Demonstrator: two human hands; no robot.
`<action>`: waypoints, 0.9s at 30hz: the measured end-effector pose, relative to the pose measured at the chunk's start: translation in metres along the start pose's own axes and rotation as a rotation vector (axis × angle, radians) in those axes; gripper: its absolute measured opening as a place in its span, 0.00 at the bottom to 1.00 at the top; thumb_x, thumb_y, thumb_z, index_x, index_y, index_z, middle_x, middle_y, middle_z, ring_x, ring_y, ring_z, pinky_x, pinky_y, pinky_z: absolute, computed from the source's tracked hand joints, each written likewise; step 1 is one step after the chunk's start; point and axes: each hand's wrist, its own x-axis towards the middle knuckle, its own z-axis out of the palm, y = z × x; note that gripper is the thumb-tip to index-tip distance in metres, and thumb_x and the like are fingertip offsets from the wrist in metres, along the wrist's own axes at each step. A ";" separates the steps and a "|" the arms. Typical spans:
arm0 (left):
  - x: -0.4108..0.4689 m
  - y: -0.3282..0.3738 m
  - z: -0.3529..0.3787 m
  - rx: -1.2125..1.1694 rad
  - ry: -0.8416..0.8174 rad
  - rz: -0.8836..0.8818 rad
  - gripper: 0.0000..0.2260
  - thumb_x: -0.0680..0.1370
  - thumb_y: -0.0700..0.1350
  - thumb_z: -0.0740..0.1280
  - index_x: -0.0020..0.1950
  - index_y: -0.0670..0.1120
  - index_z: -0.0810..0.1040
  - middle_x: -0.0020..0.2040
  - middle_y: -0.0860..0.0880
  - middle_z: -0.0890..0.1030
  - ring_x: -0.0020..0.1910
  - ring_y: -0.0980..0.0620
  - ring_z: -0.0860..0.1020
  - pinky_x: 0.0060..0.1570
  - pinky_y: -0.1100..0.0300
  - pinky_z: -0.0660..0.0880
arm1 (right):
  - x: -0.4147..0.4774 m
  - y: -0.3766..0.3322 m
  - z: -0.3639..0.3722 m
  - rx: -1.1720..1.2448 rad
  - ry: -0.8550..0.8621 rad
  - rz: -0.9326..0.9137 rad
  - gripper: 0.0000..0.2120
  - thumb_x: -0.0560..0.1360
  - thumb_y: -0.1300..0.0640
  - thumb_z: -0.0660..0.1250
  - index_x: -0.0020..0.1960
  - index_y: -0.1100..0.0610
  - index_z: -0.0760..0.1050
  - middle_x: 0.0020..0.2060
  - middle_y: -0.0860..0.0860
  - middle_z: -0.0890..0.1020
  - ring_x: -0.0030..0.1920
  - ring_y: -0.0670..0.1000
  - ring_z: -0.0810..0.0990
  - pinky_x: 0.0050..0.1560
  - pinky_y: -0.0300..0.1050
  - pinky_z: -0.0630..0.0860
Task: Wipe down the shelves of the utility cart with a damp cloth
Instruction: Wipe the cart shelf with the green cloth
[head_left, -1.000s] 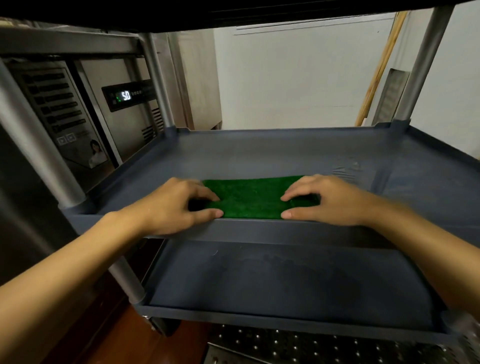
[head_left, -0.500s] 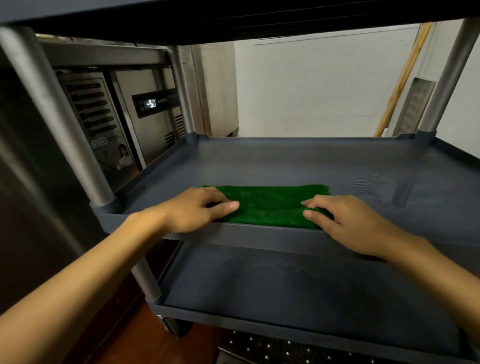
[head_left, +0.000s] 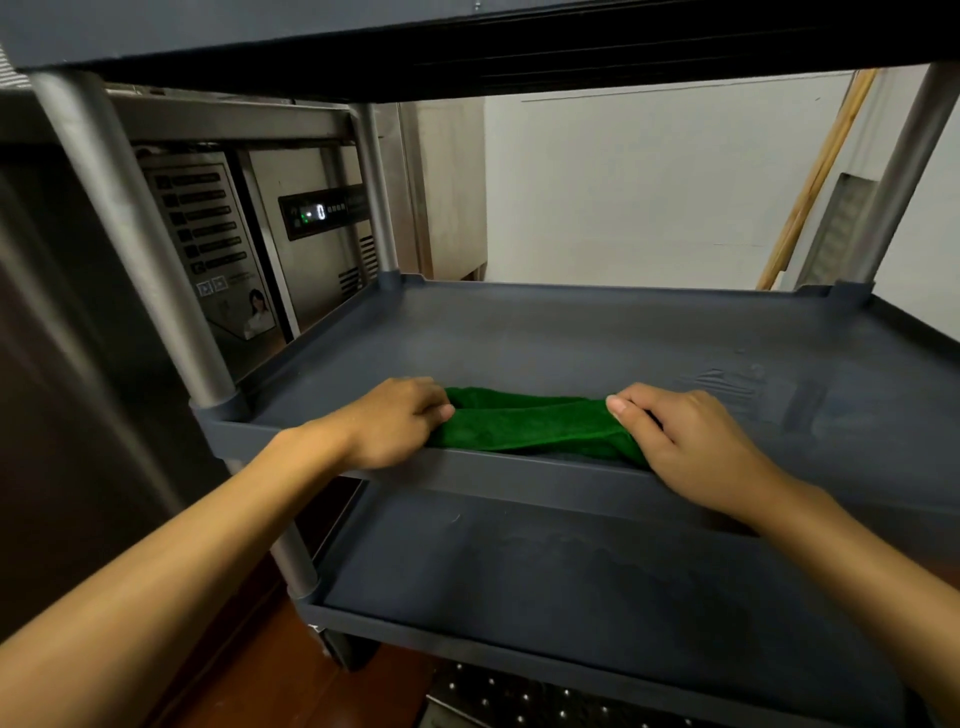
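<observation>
upper shelf (head_left: 363, 36) is cut off by the top edge of the frame; only its dark underside is seen. lower shelf (head_left: 571, 571) is cut at the right edge, and its near right part is covered by the right forearm. the near edge of the green cloth (head_left: 530, 423) is hidden behind the raised front lip of the middle shelf (head_left: 571, 338), so its full depth cannot be told. fingertips of the left hand (head_left: 395, 423) are buried in the cloth's left end; only knuckles and thumb are shown. both forearms are cut off by the lower corners of the frame. the lit display panel (head_left: 322, 213), centre left, is blurred; only a "0" is made out. the printed label below and left of it is too small to be read. a caster (head_left: 348, 649) is half seen under the lower shelf, lower centre-left.

the cloth is dark green and fine-napped. it is gathered into a long rumpled band with folds running left to right. it is laid on the middle shelf, close against the front lip, at the centre of the frame. its left end is gripped by the left hand, fingers curled. its right end is pinched by the right hand (head_left: 680, 441), thumb on top. whether the cloth is damp cannot be told.
</observation>
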 end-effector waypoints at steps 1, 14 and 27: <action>-0.001 0.002 -0.001 -0.004 -0.008 -0.016 0.13 0.85 0.46 0.58 0.51 0.39 0.77 0.46 0.50 0.74 0.48 0.49 0.73 0.45 0.60 0.61 | 0.000 0.000 0.000 0.024 0.005 0.002 0.18 0.82 0.50 0.58 0.33 0.47 0.63 0.22 0.48 0.66 0.26 0.49 0.68 0.31 0.43 0.60; -0.019 0.038 -0.011 -0.044 0.226 0.050 0.28 0.80 0.69 0.44 0.37 0.51 0.70 0.34 0.48 0.76 0.36 0.50 0.75 0.39 0.50 0.69 | 0.013 0.008 -0.027 0.323 0.021 0.103 0.24 0.81 0.42 0.58 0.32 0.53 0.57 0.24 0.45 0.59 0.26 0.45 0.60 0.33 0.47 0.59; 0.026 0.104 -0.035 0.060 0.093 0.227 0.25 0.67 0.69 0.67 0.51 0.50 0.80 0.47 0.49 0.79 0.46 0.48 0.78 0.48 0.49 0.76 | -0.005 0.048 -0.132 0.039 -0.289 0.148 0.13 0.71 0.42 0.72 0.47 0.50 0.80 0.41 0.48 0.83 0.44 0.48 0.81 0.48 0.47 0.75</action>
